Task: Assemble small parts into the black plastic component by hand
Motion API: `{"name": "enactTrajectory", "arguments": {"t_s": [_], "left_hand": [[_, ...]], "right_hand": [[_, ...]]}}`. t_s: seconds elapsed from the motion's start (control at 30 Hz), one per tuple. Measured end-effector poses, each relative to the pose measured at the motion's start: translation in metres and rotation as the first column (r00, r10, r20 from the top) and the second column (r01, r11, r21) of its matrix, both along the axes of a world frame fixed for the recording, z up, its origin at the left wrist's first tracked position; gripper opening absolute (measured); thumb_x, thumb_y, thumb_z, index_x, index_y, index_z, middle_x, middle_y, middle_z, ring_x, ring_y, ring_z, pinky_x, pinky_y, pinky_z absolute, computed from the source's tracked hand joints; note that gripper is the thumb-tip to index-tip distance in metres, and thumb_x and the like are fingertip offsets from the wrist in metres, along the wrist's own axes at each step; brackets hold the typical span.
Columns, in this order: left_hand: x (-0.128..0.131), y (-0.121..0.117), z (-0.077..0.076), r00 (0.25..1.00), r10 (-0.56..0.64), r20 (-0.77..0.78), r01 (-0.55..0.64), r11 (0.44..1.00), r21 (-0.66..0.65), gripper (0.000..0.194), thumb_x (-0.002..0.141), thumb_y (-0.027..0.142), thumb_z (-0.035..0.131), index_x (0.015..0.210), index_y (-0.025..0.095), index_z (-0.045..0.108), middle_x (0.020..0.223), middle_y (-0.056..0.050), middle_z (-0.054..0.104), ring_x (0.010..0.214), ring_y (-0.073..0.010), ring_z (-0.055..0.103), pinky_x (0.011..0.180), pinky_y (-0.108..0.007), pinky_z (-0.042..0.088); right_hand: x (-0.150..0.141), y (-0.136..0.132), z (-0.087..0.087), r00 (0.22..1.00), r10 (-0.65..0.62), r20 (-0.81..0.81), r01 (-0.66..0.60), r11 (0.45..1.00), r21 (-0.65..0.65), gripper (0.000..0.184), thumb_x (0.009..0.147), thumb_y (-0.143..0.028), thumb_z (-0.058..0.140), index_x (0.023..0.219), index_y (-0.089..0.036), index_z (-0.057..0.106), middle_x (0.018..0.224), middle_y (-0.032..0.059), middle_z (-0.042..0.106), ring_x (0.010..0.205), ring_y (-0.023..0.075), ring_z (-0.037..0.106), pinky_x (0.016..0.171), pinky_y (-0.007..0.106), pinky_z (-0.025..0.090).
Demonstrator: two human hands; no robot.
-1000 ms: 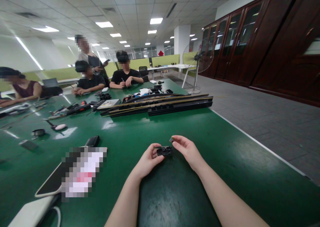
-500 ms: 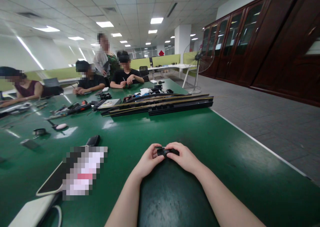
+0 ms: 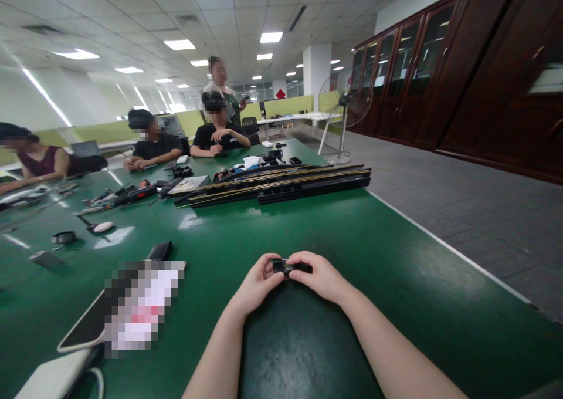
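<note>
Just above the green tabletop (image 3: pixel 303 229), a small black part (image 3: pixel 280 267) is held between both my hands. It looks like a short dark plastic piece with a hollow in it; its exact kind is too small to make out. My left hand (image 3: pixel 260 281) is closed on its left end, thumb in front and fingers behind. My right hand (image 3: pixel 317 277) pinches the right end, where a dark length shows under the fingers. The fingertips of the two hands nearly meet in the middle.
Ahead lies a pile of long black rails (image 3: pixel 316 186) with thin brass-coloured rods. Left are a dark tablet-like panel (image 3: pixel 83 323), a white box (image 3: pixel 53 375), a black pouch (image 3: pixel 159 250) and a metal ring (image 3: pixel 64 237). Several people sit or stand beyond; a fan (image 3: pixel 343 101) stands right.
My hands and the black part stay nearly in place, with a slight shift of the view. The standing person behind has moved right, and the seated person opposite has raised a hand.
</note>
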State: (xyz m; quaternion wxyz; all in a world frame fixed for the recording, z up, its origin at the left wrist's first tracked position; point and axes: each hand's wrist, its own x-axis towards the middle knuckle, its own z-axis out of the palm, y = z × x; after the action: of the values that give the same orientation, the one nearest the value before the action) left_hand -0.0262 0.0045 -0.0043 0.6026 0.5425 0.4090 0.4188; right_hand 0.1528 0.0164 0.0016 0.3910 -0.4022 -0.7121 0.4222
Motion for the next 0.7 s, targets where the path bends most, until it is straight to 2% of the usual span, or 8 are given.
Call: {"name": "enactTrajectory", "arguments": {"t_s": [0.27, 0.37, 0.47, 0.53, 0.63, 0.7], "left_hand": [[0.0, 0.001, -0.001, 0.997, 0.021, 0.076, -0.02, 1.0, -0.023, 0.044, 0.065, 0.032, 0.069, 0.099, 0.018, 0.045, 0.098, -0.006, 0.062, 0.091, -0.0172, 0.059, 0.087, -0.032, 0.041], [-0.001, 0.001, -0.001, 0.994, 0.028, 0.102, -0.026, 0.999, -0.023, 0.045, 0.065, 0.032, 0.07, 0.1, 0.019, 0.046, 0.1, -0.006, 0.062, 0.09, -0.017, 0.059, 0.087, -0.032, 0.041], [-0.001, 0.001, -0.001, 0.994, 0.031, 0.107, -0.029, 0.999, -0.023, 0.045, 0.065, 0.032, 0.069, 0.102, 0.019, 0.046, 0.101, -0.006, 0.061, 0.085, -0.0162, 0.06, 0.086, -0.033, 0.041], [0.0, 0.002, -0.001, 0.994, 0.03, 0.107, -0.028, 0.999, -0.019, 0.045, 0.066, 0.033, 0.068, 0.103, 0.019, 0.046, 0.101, -0.006, 0.061, 0.083, -0.0159, 0.061, 0.086, -0.033, 0.041], [0.0, 0.003, -0.004, 0.997, 0.038, 0.072, -0.039, 0.999, 0.014, 0.044, 0.067, 0.033, 0.067, 0.103, 0.019, 0.045, 0.103, -0.007, 0.06, 0.09, -0.018, 0.059, 0.089, -0.035, 0.04], [0.0, 0.004, -0.007, 0.996, 0.078, -0.036, -0.075, 0.994, 0.083, 0.042, 0.068, 0.031, 0.065, 0.103, 0.019, 0.047, 0.105, -0.008, 0.059, 0.097, -0.02, 0.056, 0.091, -0.036, 0.039]], "right_hand": [[0.0, 0.0, 0.0, 0.999, 0.005, -0.046, -0.008, 0.999, -0.051, 0.029, 0.068, -0.019, 0.063, 0.096, -0.027, 0.065, 0.103, 0.0027, 0.064, 0.097, 0.0219, 0.057, 0.087, 0.039, 0.041], [-0.002, 0.0, -0.001, 0.989, -0.005, -0.147, -0.015, 0.991, -0.136, 0.037, 0.068, -0.016, 0.062, 0.104, -0.026, 0.061, 0.104, 0.0035, 0.064, 0.096, 0.0206, 0.058, 0.087, 0.039, 0.043], [-0.003, 0.002, -0.003, 0.966, -0.055, -0.252, 0.005, 0.981, -0.195, 0.039, 0.066, -0.015, 0.064, 0.103, -0.024, 0.06, 0.103, 0.0043, 0.065, 0.095, 0.0191, 0.06, 0.089, 0.038, 0.043], [-0.003, 0.004, -0.005, 0.962, -0.078, -0.263, 0.023, 0.979, -0.204, 0.038, 0.064, -0.015, 0.065, 0.101, -0.023, 0.06, 0.102, 0.0045, 0.065, 0.095, 0.019, 0.06, 0.09, 0.038, 0.043], [-0.001, 0.006, -0.009, 0.969, -0.084, -0.233, 0.043, 0.983, -0.176, 0.036, 0.065, -0.016, 0.065, 0.1, -0.023, 0.061, 0.1, 0.0039, 0.065, 0.094, 0.0191, 0.06, 0.091, 0.04, 0.041], [0.001, 0.007, -0.012, 0.98, -0.099, -0.173, 0.075, 0.987, -0.14, 0.036, 0.065, -0.015, 0.064, 0.1, -0.024, 0.061, 0.1, 0.0033, 0.065, 0.094, 0.0196, 0.059, 0.091, 0.04, 0.041]]}}
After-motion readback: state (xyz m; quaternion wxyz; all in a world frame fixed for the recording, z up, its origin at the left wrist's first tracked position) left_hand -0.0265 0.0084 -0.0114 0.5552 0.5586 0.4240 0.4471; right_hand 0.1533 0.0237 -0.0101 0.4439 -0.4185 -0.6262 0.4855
